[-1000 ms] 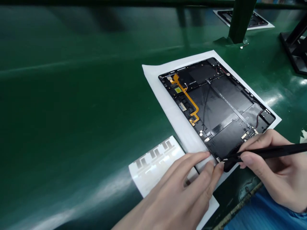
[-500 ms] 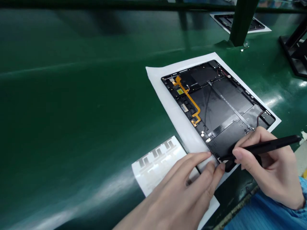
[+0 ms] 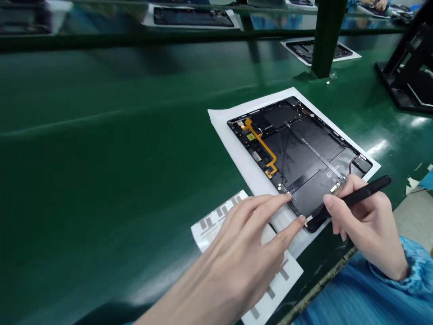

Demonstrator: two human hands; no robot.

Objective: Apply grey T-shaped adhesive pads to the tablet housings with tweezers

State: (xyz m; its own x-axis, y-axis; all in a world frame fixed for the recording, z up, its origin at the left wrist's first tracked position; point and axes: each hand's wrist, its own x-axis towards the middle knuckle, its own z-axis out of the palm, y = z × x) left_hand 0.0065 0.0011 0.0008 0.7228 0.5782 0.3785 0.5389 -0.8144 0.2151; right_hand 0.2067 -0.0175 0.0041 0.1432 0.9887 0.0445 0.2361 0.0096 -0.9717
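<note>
An opened black tablet housing (image 3: pixel 301 149) with an orange flex cable (image 3: pixel 269 153) lies on a white sheet (image 3: pixel 226 135). My left hand (image 3: pixel 240 262) reaches over a sheet of grey-patterned stickers (image 3: pixel 291 267), its fingers stretched out. Two of its fingertips touch the housing's near left edge. Black tweezers (image 3: pixel 367 190) are gripped pen-like in my right hand (image 3: pixel 367 221), low over the near corner. A small white piece (image 3: pixel 308 220) shows at that corner, beside my left fingertip. Whether the tweezers' tips touch it cannot be made out.
A green post (image 3: pixel 327 40) rises from the green bench (image 3: pixel 118 189), with another tablet housing (image 3: pixel 301 49) behind it. At the right stands a black stand (image 3: pixel 411 72). More housings (image 3: pixel 192 17) lie beyond the rail, where a co-worker's hand (image 3: pixel 382 5) shows.
My left fingers have spread apart along the housing's edge. My right hand has shifted slightly with the tweezers, and the small white piece shows more clearly. The camera view has tilted up.
</note>
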